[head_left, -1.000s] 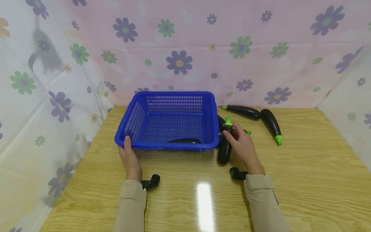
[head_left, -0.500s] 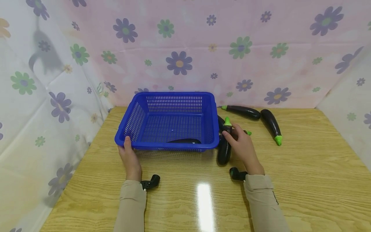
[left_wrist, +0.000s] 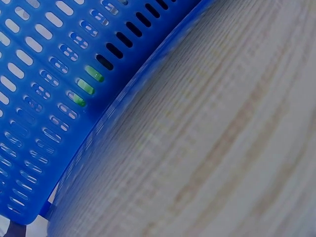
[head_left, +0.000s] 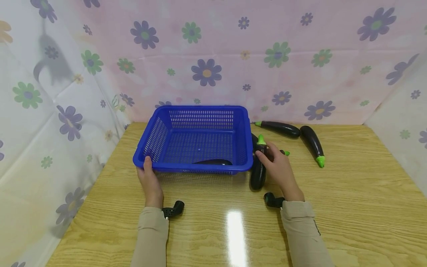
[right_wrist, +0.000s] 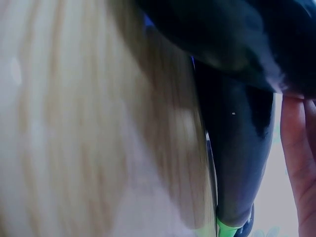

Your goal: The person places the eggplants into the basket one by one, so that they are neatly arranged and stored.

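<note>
A blue plastic basket (head_left: 200,167) with slotted walls stands at the back of the table. My left hand (head_left: 150,183) grips its front left corner, thumb over the rim. One eggplant (head_left: 213,162) lies inside along the front wall; its green stem (left_wrist: 85,86) shows through the slots in the left wrist view. Right of the basket, my right hand (head_left: 278,165) holds another eggplant (head_left: 258,174) near its green top, thumb and fingers on either side. In the right wrist view this eggplant (right_wrist: 222,39) crosses above a second eggplant (right_wrist: 234,148), which is mostly hidden in the head view.
Two more eggplants lie at the back right, one (head_left: 280,128) along the wall cloth and one (head_left: 313,145) pointing toward the front. Part of a further eggplant (head_left: 254,139) shows beside the basket. Floral cloth (head_left: 227,55) hangs behind the wooden table (head_left: 200,230).
The green top of the held eggplant has shifted very slightly left. Otherwise both hands and the basket stay in practically the same place.
</note>
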`<state>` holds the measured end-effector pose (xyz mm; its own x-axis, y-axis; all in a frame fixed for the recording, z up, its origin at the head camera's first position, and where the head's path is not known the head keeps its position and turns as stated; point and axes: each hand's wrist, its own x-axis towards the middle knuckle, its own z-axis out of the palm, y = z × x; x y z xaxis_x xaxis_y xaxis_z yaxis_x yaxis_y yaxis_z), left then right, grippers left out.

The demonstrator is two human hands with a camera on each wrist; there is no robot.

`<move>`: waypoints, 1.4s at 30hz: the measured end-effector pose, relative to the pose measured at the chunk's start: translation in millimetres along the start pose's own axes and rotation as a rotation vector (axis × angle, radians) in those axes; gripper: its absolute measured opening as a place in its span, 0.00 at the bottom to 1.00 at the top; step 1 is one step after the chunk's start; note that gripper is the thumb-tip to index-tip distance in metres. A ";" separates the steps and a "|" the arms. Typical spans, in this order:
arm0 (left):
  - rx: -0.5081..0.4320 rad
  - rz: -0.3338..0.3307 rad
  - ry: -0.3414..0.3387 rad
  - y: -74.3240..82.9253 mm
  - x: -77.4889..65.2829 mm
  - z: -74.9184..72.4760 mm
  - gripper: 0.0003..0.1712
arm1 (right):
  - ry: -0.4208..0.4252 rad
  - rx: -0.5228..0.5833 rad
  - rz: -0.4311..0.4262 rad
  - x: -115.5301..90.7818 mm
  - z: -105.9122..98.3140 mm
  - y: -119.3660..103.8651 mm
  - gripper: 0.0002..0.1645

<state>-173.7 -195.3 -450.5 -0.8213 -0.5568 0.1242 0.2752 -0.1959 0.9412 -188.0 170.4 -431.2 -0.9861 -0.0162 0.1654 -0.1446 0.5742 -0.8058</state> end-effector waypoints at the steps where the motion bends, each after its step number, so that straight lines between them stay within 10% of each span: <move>1: 0.000 -0.001 -0.001 0.1 -0.2 0.1 0.29 | 0.000 0.001 0.000 -0.1 0.0 -0.2 0.39; 42: 0.018 -0.020 -0.003 0.4 -1.6 0.0 0.30 | -0.020 -0.007 0.029 1.1 -0.9 1.4 0.41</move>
<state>-172.2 -194.5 -450.4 -0.8282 -0.5504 0.1058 0.2491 -0.1924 0.9492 -189.2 172.0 -431.6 -0.9913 -0.0152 0.1306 -0.1151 0.5806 -0.8060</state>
